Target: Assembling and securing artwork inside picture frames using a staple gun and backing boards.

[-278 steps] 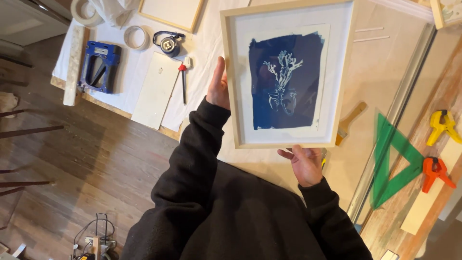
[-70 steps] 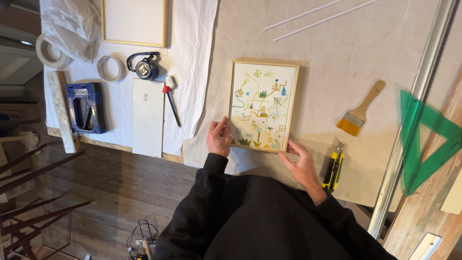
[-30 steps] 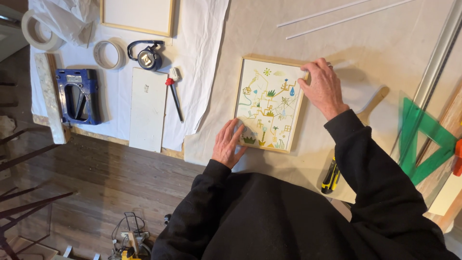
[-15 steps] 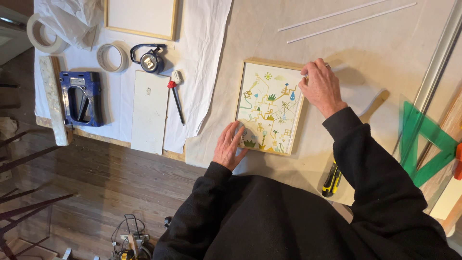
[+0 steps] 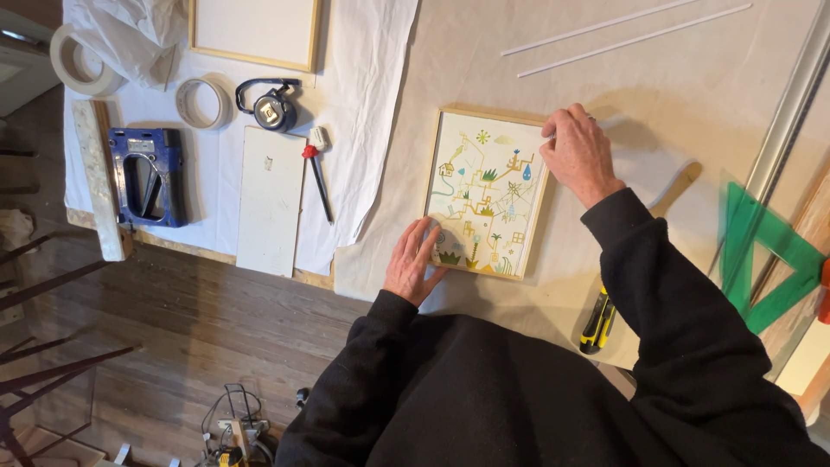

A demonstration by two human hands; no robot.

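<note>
While framed picture (image 5: 484, 195) lies flat, left hand (image 5: 415, 264) spread on corner, right hand (image 5: 577, 156) pinching opposite corner.

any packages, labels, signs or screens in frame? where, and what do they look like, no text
No screens or signs.
Small label: pale mark near the top of the white board, left of the red-collared tool; too small to make out.
Framed print: not a label, wood-edged rectangle with coloured line drawing, under left hand and right hand.
</note>
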